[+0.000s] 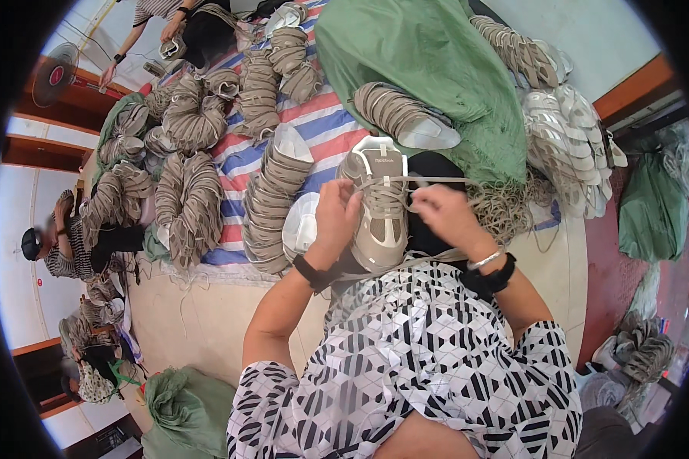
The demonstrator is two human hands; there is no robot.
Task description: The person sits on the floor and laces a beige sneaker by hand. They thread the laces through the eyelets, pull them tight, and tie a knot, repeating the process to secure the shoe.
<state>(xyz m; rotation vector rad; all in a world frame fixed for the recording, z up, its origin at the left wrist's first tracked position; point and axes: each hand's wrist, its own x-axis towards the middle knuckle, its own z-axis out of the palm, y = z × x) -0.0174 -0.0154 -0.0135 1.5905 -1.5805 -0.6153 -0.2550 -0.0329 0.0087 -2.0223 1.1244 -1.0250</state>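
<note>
A beige and white shoe upper (383,236) rests on my lap, its toe pointing toward me. Beige lace is threaded across its front, and a length of shoelace (444,180) stretches out to the right above my right hand. My left hand (337,216) is closed on the upper's left edge, thumb by the eyelets. Close to the right eyelets, my right hand (448,218) has its fingers pinched together on lace; the exact grip is partly hidden. A tangled bundle of beige laces (505,210) lies to the right of that hand.
Nested stacks of shoe uppers (272,203) stand on a striped sheet (325,115). A green sack (421,53) lies ahead, with white uppers (566,145) right of it. A fan (56,74) and other people (73,245) are at the left. Another green sack (187,409) sits lower left.
</note>
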